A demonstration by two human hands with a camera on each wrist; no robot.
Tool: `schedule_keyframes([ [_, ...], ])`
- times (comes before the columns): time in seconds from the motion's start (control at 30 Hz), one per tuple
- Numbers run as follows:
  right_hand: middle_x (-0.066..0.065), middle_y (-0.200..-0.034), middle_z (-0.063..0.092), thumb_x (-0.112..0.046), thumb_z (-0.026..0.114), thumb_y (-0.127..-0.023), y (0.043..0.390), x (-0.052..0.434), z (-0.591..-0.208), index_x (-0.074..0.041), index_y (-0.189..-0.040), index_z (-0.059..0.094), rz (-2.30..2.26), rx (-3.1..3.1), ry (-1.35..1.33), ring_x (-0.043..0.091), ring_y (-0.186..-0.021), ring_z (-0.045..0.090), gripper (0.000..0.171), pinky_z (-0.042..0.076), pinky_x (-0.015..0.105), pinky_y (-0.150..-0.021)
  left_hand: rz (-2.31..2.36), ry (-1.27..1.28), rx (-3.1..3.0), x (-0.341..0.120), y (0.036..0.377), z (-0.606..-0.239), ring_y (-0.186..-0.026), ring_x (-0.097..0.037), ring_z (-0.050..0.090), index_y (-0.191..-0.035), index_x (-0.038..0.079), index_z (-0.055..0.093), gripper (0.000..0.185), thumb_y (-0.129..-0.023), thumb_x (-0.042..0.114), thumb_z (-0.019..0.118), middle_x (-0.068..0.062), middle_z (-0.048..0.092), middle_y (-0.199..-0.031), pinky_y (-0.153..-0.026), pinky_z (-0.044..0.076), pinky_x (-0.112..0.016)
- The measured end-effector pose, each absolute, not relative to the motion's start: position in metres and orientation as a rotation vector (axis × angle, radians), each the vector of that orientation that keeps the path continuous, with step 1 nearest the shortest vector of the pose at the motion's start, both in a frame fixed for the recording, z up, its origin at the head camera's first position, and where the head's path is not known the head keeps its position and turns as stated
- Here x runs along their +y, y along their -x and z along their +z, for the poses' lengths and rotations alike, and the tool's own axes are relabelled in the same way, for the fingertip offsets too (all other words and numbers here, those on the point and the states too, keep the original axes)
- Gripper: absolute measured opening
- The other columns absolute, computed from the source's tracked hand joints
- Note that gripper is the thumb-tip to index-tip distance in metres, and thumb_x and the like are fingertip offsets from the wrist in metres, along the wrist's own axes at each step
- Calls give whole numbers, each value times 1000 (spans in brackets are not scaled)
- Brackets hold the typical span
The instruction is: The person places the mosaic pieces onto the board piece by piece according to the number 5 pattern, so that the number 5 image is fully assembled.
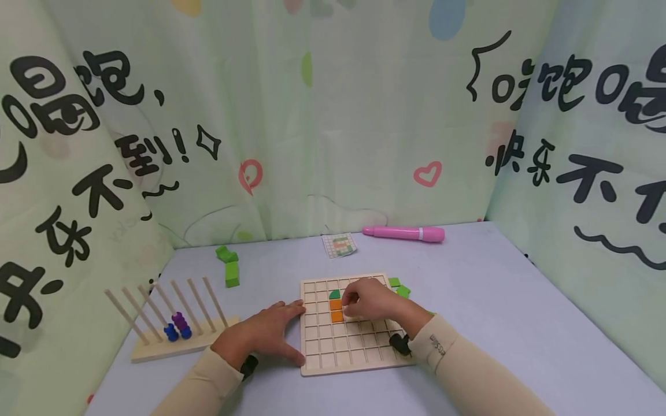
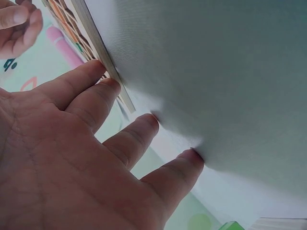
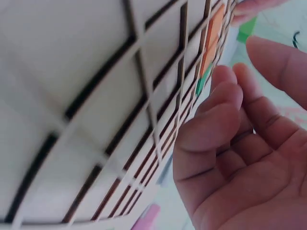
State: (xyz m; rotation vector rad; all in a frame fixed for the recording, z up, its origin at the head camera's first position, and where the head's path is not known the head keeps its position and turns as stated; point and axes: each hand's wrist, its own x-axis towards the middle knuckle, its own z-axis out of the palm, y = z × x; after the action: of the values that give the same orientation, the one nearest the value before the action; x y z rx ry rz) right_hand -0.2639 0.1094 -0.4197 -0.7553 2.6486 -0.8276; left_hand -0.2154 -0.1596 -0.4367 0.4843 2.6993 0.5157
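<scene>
— Where's the right hand (image 1: 366, 300)?

— Over the upper middle of the grid board (image 1: 333, 341), fingers loosely curled, tips just right of the orange tiles (image 1: 336, 310), which run in a short column toward the green tile (image 1: 334, 294). Whether it pinches anything, I can't tell.

— And the left hand (image 1: 265, 335)?

— Flat on the surface (image 1: 494, 323), fingers straight, touching the board's left edge.

Your right hand (image 3: 240, 143) hovers with curled fingers just over the grid board (image 3: 96, 96), near its orange piece (image 3: 214, 29)
</scene>
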Motion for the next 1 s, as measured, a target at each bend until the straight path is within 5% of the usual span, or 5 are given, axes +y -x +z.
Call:
schedule_keyframes([
  [0.37,-2,-87,66,-14,72,-95,263,159,-416,-11,-100,73,-935,2609,562,15,-84,56,6,48,31,-74,496,-458,2707,-159,214,-436,-152,-36,36,-153,19,50,105,-65,56,95,3,39,-166,-117,39,-60],
  [0.6,3,-95,67,-15,71,-97,261,192,-414,-5,-109,72,-988,2597,462,17,-72,54,16,47,32,-59,497,-482,2702,-159,214,-435,-153,-36,36,-153,17,49,105,-66,56,94,2,39,-167,-118,38,-59],
  [0.8,1,-95,67,-17,71,-96,258,218,-417,-7,-106,73,-884,2682,392,17,-84,56,14,48,31,-72,496,-489,2701,-159,215,-436,-152,-35,37,-154,17,49,106,-66,56,94,1,40,-166,-118,39,-58],
  [1.0,2,-93,66,-15,73,-93,254,235,-420,-7,-103,73,-846,2706,317,18,-84,57,13,49,32,-70,489,-481,2701,-160,215,-437,-153,-36,34,-154,17,48,107,-66,57,94,1,39,-167,-119,37,-58],
])
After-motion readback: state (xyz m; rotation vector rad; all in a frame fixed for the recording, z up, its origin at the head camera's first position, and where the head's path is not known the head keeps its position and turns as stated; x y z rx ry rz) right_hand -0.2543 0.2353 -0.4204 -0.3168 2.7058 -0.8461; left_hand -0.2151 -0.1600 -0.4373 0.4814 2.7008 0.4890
